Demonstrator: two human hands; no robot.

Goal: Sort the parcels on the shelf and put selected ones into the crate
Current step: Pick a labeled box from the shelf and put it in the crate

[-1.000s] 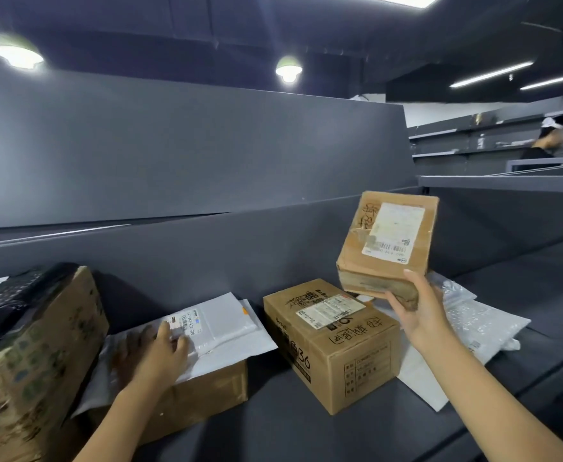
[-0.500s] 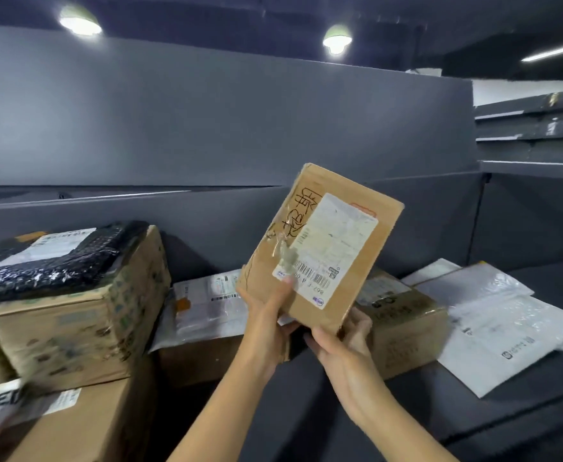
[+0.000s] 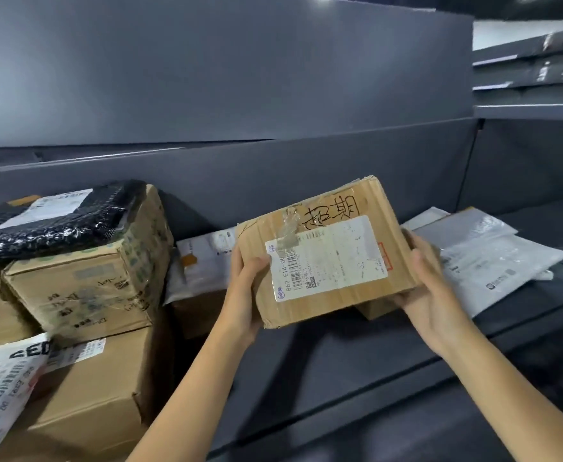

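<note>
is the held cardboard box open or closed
Closed: the cardboard box shows no lifted flaps and has tape over its labelled face. Left hand and right hand hold its ends.

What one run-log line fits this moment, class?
left hand: grips small cardboard box at its left edge | right hand: grips its right edge | box: label facing up, held above shelf

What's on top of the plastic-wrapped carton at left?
A black bubble mailer with a white label lies across the carton. It covers most of the carton's top face, so anything beneath the mailer can't be seen.
</note>
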